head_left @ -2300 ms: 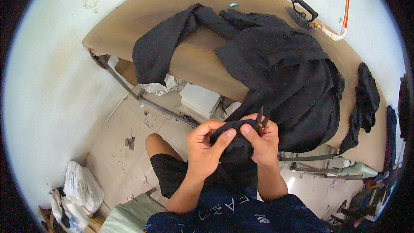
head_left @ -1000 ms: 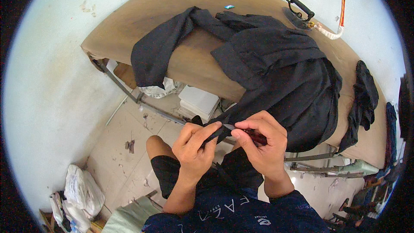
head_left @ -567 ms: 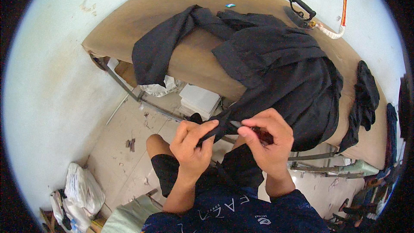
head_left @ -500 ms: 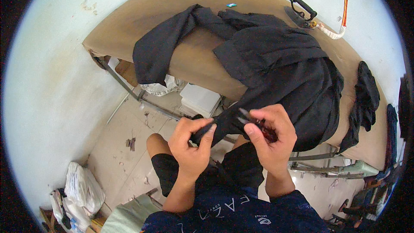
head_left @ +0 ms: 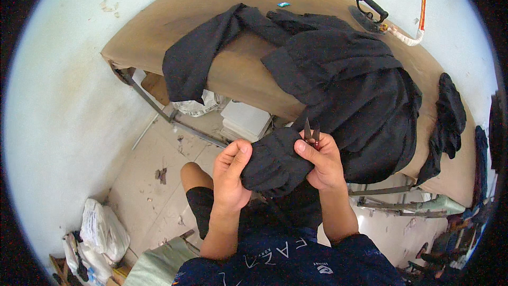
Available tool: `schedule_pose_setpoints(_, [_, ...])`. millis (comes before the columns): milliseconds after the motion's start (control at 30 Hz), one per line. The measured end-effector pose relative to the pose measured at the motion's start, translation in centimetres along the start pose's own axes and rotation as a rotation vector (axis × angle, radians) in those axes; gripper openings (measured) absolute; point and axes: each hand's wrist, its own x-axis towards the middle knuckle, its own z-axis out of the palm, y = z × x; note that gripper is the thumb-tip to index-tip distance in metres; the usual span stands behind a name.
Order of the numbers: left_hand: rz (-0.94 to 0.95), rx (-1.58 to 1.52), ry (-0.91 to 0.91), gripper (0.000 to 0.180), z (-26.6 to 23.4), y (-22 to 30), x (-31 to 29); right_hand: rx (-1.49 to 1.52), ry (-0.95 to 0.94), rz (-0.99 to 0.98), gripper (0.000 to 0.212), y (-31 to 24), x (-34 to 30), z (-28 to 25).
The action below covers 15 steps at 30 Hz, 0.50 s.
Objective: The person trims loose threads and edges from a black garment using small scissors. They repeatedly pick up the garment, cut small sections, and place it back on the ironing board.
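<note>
Above my lap, my left hand (head_left: 231, 177) is closed on the left edge of a gathered end, seemingly a sleeve cuff, of a black garment (head_left: 279, 160). My right hand (head_left: 324, 165) pinches the other side of that end under its thumb. Small thread snips (head_left: 308, 132) with dark pointed blades and a reddish handle are tucked in the same right hand. Their blades point away from me, apart from each other, and most of the handle is hidden by the fingers. The rest of the garment lies crumpled over the table ahead.
A brown padded ironing table (head_left: 153, 37) curves across the front. At its far right stands an iron (head_left: 370, 13) with a corded hose (head_left: 422, 8). More black cloth (head_left: 448, 122) hangs over the right side. White stacked sheets (head_left: 246, 119) sit below; plastic bags (head_left: 103, 230) are at lower left.
The garment's end has been spread wider between my hands. My right hand has moved slightly left and taken hold of the cloth, and the snips' blades now point upward in the picture.
</note>
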Motion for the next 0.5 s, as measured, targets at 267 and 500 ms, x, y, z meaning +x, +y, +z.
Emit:
schedule_pose_setpoints(267, [-0.048, -0.043, -0.003, 0.014, 0.3, 0.4, 0.0, -0.006, 0.004, -0.038, 0.010, 0.7, 0.2, -1.1])
schedule_pose_setpoints(500, [0.384, 0.703, -0.088, 0.024, 0.9, 0.6, -0.3, -0.685, -0.095, -0.572, 0.020, -1.4, -0.7, -0.4])
